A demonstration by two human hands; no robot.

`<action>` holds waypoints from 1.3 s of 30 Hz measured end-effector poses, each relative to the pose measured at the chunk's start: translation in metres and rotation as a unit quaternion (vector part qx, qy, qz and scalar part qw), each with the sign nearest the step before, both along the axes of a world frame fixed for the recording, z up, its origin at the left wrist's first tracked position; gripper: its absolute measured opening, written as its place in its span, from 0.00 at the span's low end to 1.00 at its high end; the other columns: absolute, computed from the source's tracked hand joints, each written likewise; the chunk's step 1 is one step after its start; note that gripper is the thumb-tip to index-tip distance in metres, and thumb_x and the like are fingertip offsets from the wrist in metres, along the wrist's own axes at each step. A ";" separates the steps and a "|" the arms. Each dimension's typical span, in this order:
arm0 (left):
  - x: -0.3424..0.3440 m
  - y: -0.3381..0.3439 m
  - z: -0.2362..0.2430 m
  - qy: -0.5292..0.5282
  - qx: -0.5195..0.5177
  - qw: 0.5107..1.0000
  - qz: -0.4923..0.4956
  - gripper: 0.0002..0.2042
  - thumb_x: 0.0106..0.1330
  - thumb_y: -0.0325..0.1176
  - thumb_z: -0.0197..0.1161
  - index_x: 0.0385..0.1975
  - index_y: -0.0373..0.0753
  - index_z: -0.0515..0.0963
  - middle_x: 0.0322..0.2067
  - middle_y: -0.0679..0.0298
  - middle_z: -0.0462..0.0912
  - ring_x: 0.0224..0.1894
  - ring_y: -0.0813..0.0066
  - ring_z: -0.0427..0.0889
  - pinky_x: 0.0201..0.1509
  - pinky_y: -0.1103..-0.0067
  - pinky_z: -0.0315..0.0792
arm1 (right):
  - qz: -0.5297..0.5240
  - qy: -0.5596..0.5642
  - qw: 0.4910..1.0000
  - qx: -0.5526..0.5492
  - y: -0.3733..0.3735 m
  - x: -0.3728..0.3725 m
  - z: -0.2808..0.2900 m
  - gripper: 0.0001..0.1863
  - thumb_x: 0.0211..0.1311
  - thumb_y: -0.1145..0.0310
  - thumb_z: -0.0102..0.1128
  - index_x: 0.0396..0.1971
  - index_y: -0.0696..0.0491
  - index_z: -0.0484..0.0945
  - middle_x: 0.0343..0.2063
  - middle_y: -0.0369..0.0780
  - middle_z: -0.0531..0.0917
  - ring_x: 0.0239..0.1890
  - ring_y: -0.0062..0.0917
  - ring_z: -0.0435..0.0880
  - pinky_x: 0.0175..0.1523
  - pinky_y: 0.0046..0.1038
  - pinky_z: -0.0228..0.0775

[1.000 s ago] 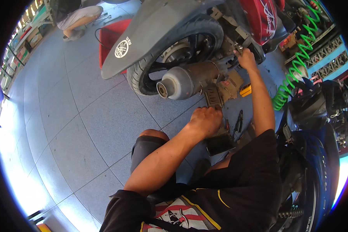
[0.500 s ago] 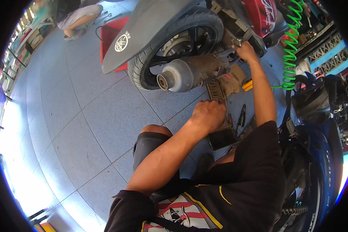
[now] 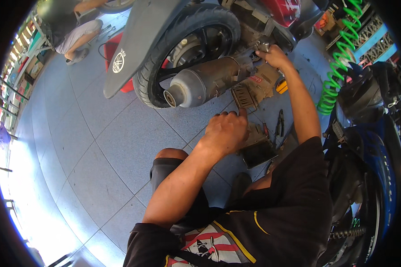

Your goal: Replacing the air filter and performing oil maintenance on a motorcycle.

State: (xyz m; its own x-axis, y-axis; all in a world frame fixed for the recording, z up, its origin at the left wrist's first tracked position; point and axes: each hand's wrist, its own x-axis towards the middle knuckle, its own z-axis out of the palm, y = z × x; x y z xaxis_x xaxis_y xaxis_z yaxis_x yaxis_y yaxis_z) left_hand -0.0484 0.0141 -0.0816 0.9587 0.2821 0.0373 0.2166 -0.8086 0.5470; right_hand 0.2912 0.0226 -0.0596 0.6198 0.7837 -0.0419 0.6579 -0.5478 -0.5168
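My right hand (image 3: 277, 58) is closed at a rounded metal part (image 3: 263, 45) on the scooter's engine, its thumb and fingers against it; which part it is, I cannot tell. My left hand (image 3: 228, 132) hangs over the floor, back upward, most fingers curled and one digit pointing at a slatted dark part (image 3: 244, 97). Whatever may be in that palm is hidden. Above it lie the grey exhaust muffler (image 3: 205, 84) and the rear wheel's black tyre (image 3: 147, 73), under a grey fender (image 3: 133, 49). Beside my left hand is a dark open tray (image 3: 257, 153).
Flattened cardboard (image 3: 266, 80), a yellow item (image 3: 281, 86) and pliers (image 3: 280, 123) lie on the tiles. A green coiled hose (image 3: 332, 82) hangs at right, near a blue motorbike (image 3: 378, 164). A red container (image 3: 113, 49) stands behind the fender; another person (image 3: 82, 38) crouches far left.
My left hand has moved slightly left and down, with one digit now standing out. My right hand stays at the engine's metal part. The view has shifted, showing more of the other person.
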 end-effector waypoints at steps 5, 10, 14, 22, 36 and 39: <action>-0.008 0.000 0.008 0.007 0.002 1.000 0.001 0.28 0.60 0.41 0.66 0.55 0.29 0.67 0.33 0.43 0.82 0.40 0.46 0.83 0.45 0.60 0.75 | 0.054 -0.099 0.992 -0.059 -0.044 -0.011 -0.010 0.19 0.54 0.58 0.68 0.39 0.56 0.82 0.26 0.45 0.84 0.32 0.37 0.84 0.40 0.37 0.73; -0.002 0.002 0.003 0.070 -0.015 0.997 -0.036 0.32 0.60 0.41 0.66 0.60 0.31 0.64 0.36 0.43 0.82 0.42 0.45 0.82 0.47 0.60 0.75 | 0.222 -0.107 0.883 -0.400 -0.080 -0.041 -0.098 0.23 0.45 0.60 0.74 0.40 0.57 0.83 0.32 0.46 0.86 0.35 0.38 0.85 0.40 0.36 0.76; 0.009 0.000 0.000 0.104 -0.002 0.994 -0.039 0.31 0.60 0.41 0.66 0.60 0.32 0.65 0.38 0.43 0.82 0.43 0.45 0.82 0.48 0.60 0.74 | 0.399 -0.158 0.780 -0.455 -0.070 -0.118 -0.239 0.12 0.49 0.65 0.65 0.31 0.55 0.86 0.32 0.44 0.86 0.36 0.35 0.85 0.38 0.37 0.77; 0.020 -0.014 0.006 0.104 0.031 0.994 -0.012 0.33 0.58 0.40 0.68 0.61 0.33 0.65 0.40 0.43 0.82 0.43 0.44 0.82 0.48 0.60 0.74 | 0.545 -0.228 0.799 0.111 -0.110 -0.163 -0.256 0.27 0.57 0.56 0.58 0.56 0.52 0.75 0.52 0.49 0.78 0.55 0.39 0.77 0.58 0.41 0.68; 0.052 -0.021 -0.017 0.076 0.056 0.993 -0.067 0.30 0.60 0.40 0.66 0.60 0.32 0.66 0.34 0.46 0.82 0.39 0.48 0.82 0.44 0.62 0.75 | -0.186 -0.118 0.956 0.192 -0.024 0.135 -0.202 0.17 0.55 0.58 0.64 0.41 0.52 0.82 0.32 0.48 0.85 0.37 0.48 0.84 0.43 0.41 0.76; 0.037 -0.017 -0.018 0.107 0.050 0.992 -0.034 0.31 0.60 0.41 0.66 0.60 0.32 0.66 0.33 0.47 0.82 0.38 0.49 0.82 0.42 0.62 0.75 | -0.098 -0.130 0.963 0.213 0.033 0.076 -0.177 0.16 0.55 0.58 0.62 0.42 0.50 0.80 0.37 0.49 0.84 0.39 0.49 0.82 0.42 0.43 0.76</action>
State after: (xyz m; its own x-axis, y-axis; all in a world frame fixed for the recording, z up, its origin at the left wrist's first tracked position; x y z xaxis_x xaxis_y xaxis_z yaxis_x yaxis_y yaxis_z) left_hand -0.0111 -0.0032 -0.0993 0.9643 0.2217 -0.1449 0.2624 -0.8736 0.4099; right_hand 0.3669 0.0553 -0.2368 0.7037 0.5622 0.4344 0.7008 -0.4485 -0.5547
